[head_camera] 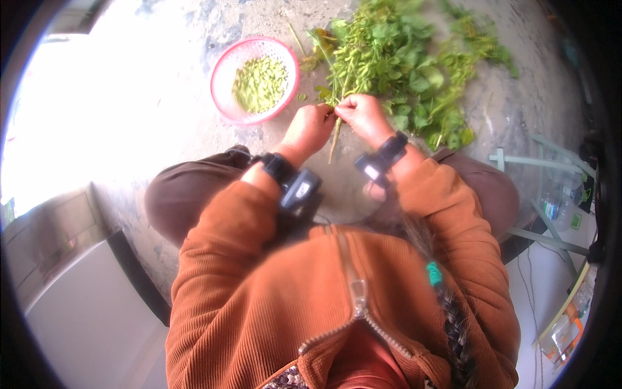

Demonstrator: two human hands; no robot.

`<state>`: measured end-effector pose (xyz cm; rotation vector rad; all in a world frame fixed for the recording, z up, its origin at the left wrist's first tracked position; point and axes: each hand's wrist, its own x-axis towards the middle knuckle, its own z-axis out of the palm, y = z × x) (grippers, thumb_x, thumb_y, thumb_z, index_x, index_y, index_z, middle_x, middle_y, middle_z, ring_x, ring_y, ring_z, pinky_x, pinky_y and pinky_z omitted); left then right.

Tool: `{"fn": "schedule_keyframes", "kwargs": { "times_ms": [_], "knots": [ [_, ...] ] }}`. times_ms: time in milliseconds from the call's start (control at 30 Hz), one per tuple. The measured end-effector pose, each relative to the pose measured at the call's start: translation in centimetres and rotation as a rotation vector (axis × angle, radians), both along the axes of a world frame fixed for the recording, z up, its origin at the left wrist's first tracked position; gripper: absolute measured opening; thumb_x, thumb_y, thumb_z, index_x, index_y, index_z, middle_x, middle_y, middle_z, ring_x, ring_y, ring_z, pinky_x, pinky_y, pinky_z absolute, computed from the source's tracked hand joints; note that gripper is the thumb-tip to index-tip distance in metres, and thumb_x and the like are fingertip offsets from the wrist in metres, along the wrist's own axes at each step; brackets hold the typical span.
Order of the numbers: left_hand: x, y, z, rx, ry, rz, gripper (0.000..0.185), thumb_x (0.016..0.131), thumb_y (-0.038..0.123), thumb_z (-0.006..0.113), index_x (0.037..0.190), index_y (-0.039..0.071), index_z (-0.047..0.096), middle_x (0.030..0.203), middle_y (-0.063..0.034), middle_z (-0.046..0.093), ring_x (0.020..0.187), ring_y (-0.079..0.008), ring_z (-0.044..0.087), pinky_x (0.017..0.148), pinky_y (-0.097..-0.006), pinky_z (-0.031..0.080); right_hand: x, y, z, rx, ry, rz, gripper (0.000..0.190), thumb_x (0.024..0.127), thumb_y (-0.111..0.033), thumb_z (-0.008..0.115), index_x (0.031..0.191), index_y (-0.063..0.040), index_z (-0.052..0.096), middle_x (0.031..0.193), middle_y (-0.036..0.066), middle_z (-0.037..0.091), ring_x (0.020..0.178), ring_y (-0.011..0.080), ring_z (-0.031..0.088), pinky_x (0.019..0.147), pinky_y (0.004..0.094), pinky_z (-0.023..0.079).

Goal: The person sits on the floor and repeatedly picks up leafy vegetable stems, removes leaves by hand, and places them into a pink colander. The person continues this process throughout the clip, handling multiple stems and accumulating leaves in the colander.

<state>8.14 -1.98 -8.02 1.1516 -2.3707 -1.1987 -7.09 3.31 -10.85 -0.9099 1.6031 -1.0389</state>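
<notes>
My left hand (pixel 308 125) and my right hand (pixel 363 116) meet at a cut green plant stem (pixel 335 138), whose bare lower end points toward me. Both hands have their fingertips pinched on the stem; whether a pod is also between them is hidden. Beyond the fingers the stem runs into a leafy heap of bean plants (pixel 388 58), which look like soybean and bear clusters of plump green pods (pixel 354 61). To the left of the heap stands a white plastic colander with a pink rim (pixel 295 92), holding many loose green pods (pixel 261 85).
A loose pod (pixel 302 97) lies on the stained concrete floor (pixel 320 187) between colander and heap. My bent knees (pixel 189 194) flank the work area. On the right are a pale metal frame (pixel 539 160) and plastic bottles (pixel 563 214). A white panel (pixel 97 311) stands at lower left.
</notes>
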Motion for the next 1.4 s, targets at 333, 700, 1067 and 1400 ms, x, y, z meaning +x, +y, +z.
{"fn": "schedule_keyframes", "kwargs": {
  "times_ms": [333, 700, 1067, 1400],
  "knots": [
    [-0.1, -0.9, -0.6, 0.122, 0.072, 0.105, 0.024, 0.086, 0.022, 0.063, 0.092, -0.001, 0.067, 0.068, -0.0144, 0.064, 0.062, -0.0189, 0.062, 0.06, -0.0314, 0.049, 0.0, -0.5, 0.6, 0.057, -0.322, -0.078, 0.015, 0.083, -0.016, 0.066, 0.082, -0.001, 0.065, 0.074, 0.002, 0.064, 0.066, 0.0087, 0.056, 0.062, 0.0244, 0.046],
    [0.7, -2.6, 0.1, 1.085, 0.423, 0.208, 0.025, 0.096, 0.023, 0.053, 0.092, 0.001, 0.064, 0.06, 0.0005, 0.049, 0.049, -0.0076, 0.042, 0.043, -0.0226, 0.033, -0.9, -0.8, 1.1, 0.188, -0.648, -0.158, 0.017, 0.087, -0.023, 0.06, 0.082, -0.008, 0.063, 0.079, 0.0, 0.062, 0.065, 0.0079, 0.054, 0.063, 0.0236, 0.046],
    [0.2, -1.6, 0.3, 0.672, 0.229, 0.238, 0.025, 0.095, 0.025, 0.055, 0.093, 0.002, 0.064, 0.062, 0.0042, 0.049, 0.051, -0.0041, 0.043, 0.044, -0.0196, 0.034, -0.4, -0.3, 2.4, 0.115, -0.497, -0.145, 0.013, 0.086, -0.02, 0.065, 0.089, -0.007, 0.066, 0.085, 0.0, 0.066, 0.078, 0.0096, 0.061, 0.068, 0.0242, 0.046],
    [0.5, -0.5, 0.4, 0.824, 0.303, 0.24, 0.023, 0.097, 0.024, 0.05, 0.092, 0.003, 0.059, 0.065, 0.0025, 0.048, 0.052, -0.0057, 0.043, 0.044, -0.0203, 0.033, -0.4, 0.8, 1.4, 0.109, -0.456, -0.125, 0.015, 0.085, -0.019, 0.064, 0.088, -0.005, 0.065, 0.08, 0.002, 0.066, 0.071, 0.0113, 0.062, 0.067, 0.0232, 0.046]
  ]
}}
